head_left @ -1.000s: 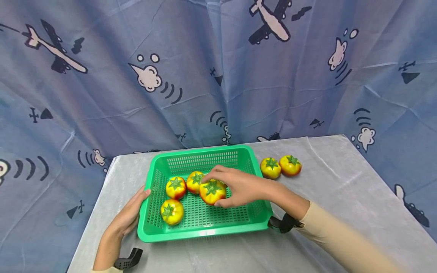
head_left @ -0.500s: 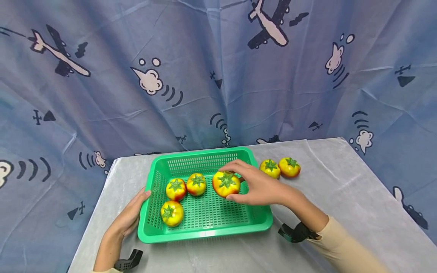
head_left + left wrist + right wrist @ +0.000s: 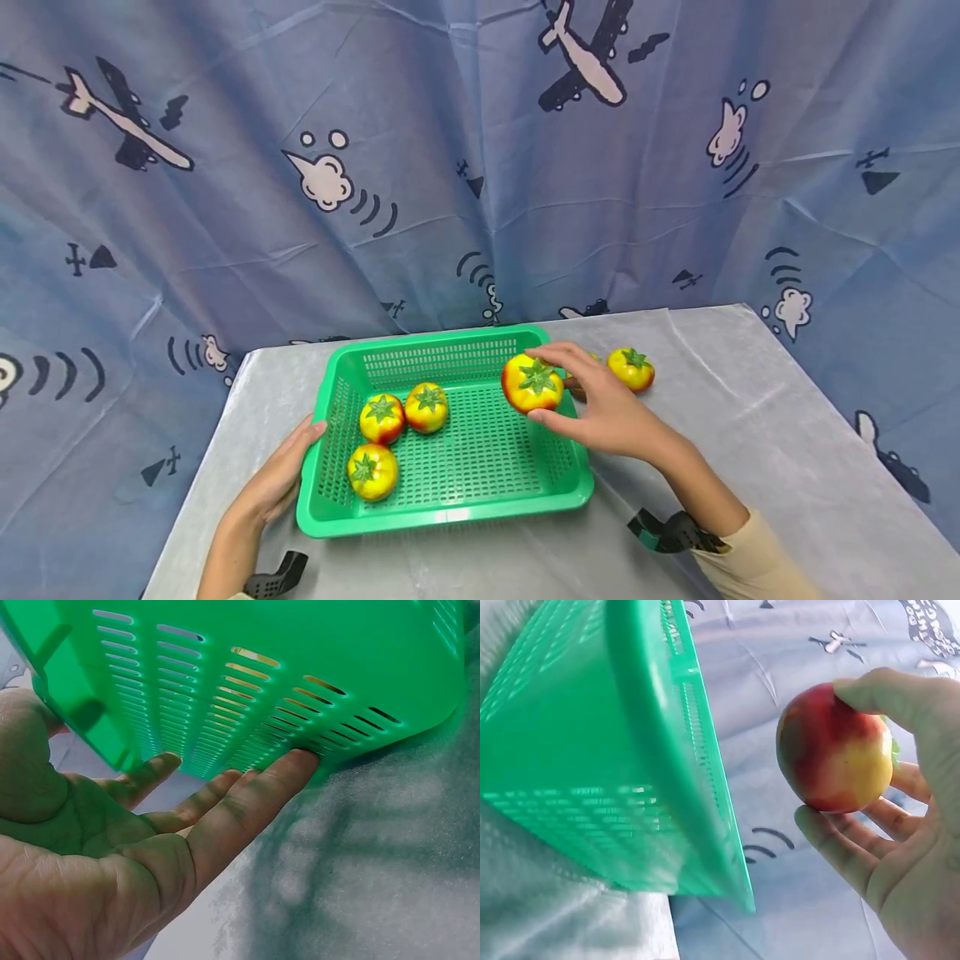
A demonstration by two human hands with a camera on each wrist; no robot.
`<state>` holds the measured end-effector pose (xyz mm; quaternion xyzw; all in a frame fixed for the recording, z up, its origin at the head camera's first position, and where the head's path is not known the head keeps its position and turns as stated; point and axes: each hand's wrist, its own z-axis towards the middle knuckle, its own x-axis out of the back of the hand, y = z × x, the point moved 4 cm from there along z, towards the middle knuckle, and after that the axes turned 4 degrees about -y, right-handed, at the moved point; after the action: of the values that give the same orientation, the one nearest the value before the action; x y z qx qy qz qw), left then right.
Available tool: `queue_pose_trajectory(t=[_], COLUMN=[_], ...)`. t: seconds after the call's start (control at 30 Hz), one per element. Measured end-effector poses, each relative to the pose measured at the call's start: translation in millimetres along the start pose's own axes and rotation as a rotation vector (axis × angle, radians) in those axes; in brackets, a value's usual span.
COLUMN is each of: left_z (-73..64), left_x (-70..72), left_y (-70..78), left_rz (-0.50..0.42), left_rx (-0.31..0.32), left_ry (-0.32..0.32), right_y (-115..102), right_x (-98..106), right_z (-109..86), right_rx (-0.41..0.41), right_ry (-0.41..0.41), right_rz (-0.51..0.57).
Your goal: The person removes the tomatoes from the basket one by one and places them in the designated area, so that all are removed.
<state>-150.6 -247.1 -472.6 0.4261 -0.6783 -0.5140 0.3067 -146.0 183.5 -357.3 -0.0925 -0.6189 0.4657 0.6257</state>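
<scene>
My right hand (image 3: 611,417) pinches a yellow-and-red tomato (image 3: 532,383) with a green star-shaped top between thumb and fingertips. It is held up over the right side of a green plastic basket (image 3: 450,515). In the right wrist view the tomato (image 3: 840,757) shows its red underside, beside the basket's rim. My left hand (image 3: 273,475) holds the basket's left side, thumb at the rim and fingers against the slotted outer wall (image 3: 300,645). Three similar tomatoes lie in the basket's left half: one at the left (image 3: 382,418), one beside it (image 3: 426,408), one nearer (image 3: 372,472).
Right of the basket, a tomato (image 3: 630,370) lies on the grey-white tablecloth (image 3: 705,400). Another is mostly hidden behind my right hand. A blue curtain (image 3: 420,167) with airplane prints hangs behind the table's far edge.
My right hand has lifted the tomato from among the others in the basket and carried it right, toward the basket's right rim. My left hand keeps its hold.
</scene>
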Motion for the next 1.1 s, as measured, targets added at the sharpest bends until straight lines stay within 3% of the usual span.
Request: queue_pose_trajectory(t=[0.37, 0.67, 0.9, 1.1], left_z=[2.5, -2.0, -1.4, 0.3], left_x=[0.2, 1.0, 2.6, 0.3], left_y=[1.7, 1.5, 3.3, -0.7], left_rz=[0.017, 0.015, 0.002, -0.004], left_rx=[-0.003, 0.0, -0.019, -0.006], left_ry=[-0.007, -0.021, -0.044, -0.032], right_y=[26, 41, 53, 66], right_x=[13, 19, 36, 44], right_z=[-18.9, -32.4, -41.2, -43.8], right_rx=[-0.021, -0.054, -0.113, -0.143], right_ry=[0.175, 0.249, 0.313, 0.31], right_rz=[-0.044, 0.063, 0.051, 0.057])
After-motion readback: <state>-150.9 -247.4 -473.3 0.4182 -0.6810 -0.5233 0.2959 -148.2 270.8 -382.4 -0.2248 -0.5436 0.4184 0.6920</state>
